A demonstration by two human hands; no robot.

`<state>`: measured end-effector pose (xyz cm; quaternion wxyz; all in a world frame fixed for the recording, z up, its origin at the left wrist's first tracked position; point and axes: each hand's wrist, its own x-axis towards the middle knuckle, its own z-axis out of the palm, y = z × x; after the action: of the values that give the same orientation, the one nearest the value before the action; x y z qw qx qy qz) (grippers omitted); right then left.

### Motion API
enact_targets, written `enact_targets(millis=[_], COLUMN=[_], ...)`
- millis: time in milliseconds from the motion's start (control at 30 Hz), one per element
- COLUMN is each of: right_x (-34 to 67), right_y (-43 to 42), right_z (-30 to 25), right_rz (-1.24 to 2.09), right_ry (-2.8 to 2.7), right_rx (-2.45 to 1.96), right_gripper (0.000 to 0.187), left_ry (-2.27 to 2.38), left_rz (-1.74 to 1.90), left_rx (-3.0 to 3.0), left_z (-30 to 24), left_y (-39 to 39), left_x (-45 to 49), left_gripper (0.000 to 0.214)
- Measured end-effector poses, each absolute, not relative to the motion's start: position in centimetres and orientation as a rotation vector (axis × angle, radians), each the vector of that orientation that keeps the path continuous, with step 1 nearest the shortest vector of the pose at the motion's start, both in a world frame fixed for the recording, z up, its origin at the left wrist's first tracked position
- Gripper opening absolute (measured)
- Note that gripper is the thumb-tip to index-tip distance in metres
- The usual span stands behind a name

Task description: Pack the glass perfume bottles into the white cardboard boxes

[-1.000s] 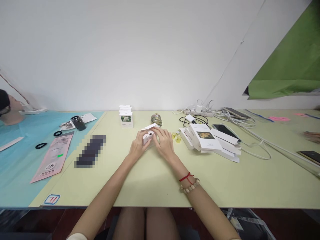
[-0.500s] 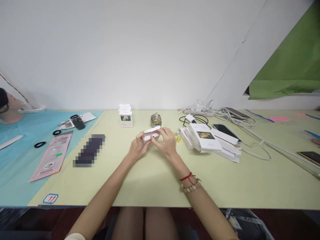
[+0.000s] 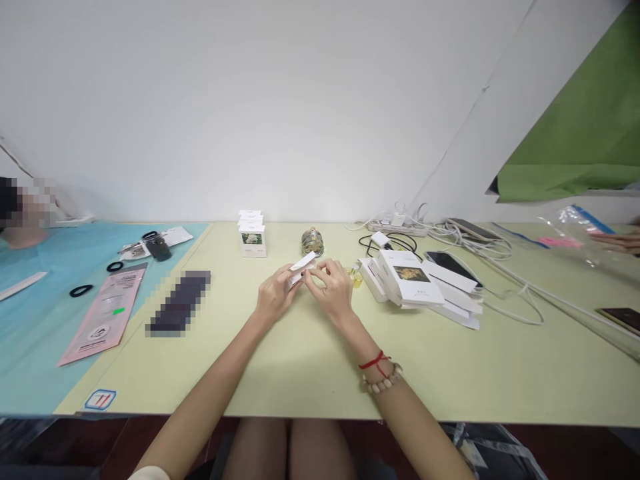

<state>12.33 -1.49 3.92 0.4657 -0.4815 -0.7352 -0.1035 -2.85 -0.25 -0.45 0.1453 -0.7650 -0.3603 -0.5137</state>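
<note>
tipped more steeply than half a second ago, a small white box [image 3: 295, 278] is gripped by the left hand [image 3: 273, 293] and pinched by the right hand [image 3: 331, 291] over the yellow table [image 3: 305, 367]; its flap [image 3: 303, 261] is raised, and handling is judged unfinished.

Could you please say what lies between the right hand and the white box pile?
In the head view, translucent yellow items, too small to identify, lie between the right hand and that pile.
</note>
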Motion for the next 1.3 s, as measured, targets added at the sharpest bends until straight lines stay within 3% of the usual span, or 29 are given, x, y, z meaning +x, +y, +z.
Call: enact_targets(millis=[400,733,867,1067,1300], right_x=[10.3,11.8,12.4,12.6,12.2], right_y=[-2.1,-1.7,-1.2,-0.1,0.8], right_z=[3.1,4.3,3.5,1.6,0.4], right_rz=[0.55,0.278,0.301,0.29,0.314], right_ry=[-1.706,-1.71,-1.753,-1.843,-1.793], right_rx=[-1.113,-1.525,-1.634,-1.568,-1.487], right_gripper=[0.032,0.032,0.023,0.02,0.024], left_ry=[-1.211,-0.948,-0.865,-1.229,-1.371], left_rz=[-1.45,-1.507,-1.292,-0.823,-0.721], left_rx=[-2.123,-2.327,-2.443,-2.539,-2.493], left_z=[-0.7,-1.0,-0.7,0.2,-0.2], left_y=[0.1,0.5,-0.1,-0.8,-0.3], left_x=[-3.4,-3.4,-3.0,-2.3,-2.9], left_gripper=[0.049,0.049,0.054,0.057,0.062])
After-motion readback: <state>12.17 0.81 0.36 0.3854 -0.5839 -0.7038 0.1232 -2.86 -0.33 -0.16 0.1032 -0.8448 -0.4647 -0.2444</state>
